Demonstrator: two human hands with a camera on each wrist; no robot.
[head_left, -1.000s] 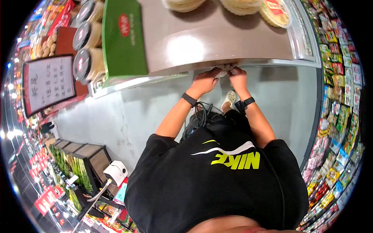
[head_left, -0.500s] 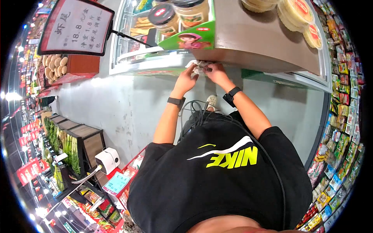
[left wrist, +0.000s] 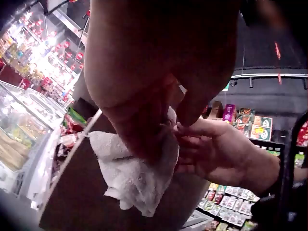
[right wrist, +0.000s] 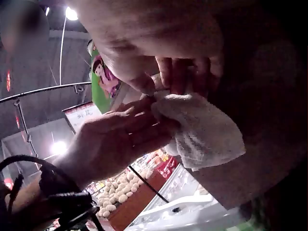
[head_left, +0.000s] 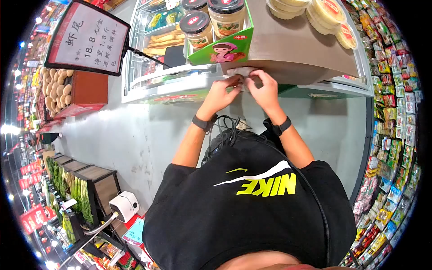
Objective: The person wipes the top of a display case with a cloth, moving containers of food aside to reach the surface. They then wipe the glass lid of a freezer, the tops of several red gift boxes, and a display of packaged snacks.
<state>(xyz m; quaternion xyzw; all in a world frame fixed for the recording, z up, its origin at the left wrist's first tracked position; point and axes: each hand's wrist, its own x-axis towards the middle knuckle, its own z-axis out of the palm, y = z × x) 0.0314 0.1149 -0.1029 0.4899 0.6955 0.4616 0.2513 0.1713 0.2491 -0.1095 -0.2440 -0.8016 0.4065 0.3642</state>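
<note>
A crumpled white cloth (head_left: 242,71) lies between both hands, against the front edge of a brown counter top (head_left: 288,45). My left hand (head_left: 221,94) pinches its left part, fingers bent. From the other side, my right hand (head_left: 264,89) grips it between thumb and fingers. In the left wrist view the cloth (left wrist: 137,168) hangs below my left hand (left wrist: 159,72), with my right hand (left wrist: 226,154) touching its edge. The right wrist view has the cloth (right wrist: 204,130) draped under my right hand (right wrist: 159,48), and my left hand (right wrist: 115,134) meets it. Some fingertips are hidden.
Jars (head_left: 196,28) stand behind a green panel (head_left: 222,50) left of the counter top. Stacked round tubs (head_left: 324,15) sit at its far side. A price sign (head_left: 87,38) stands at the left; packaged goods (head_left: 396,112) line the right.
The head view has swung, bringing the jars and glass freezer further into sight. Both hands keep hold of the cloth, now close to the green panel's lower corner.
</note>
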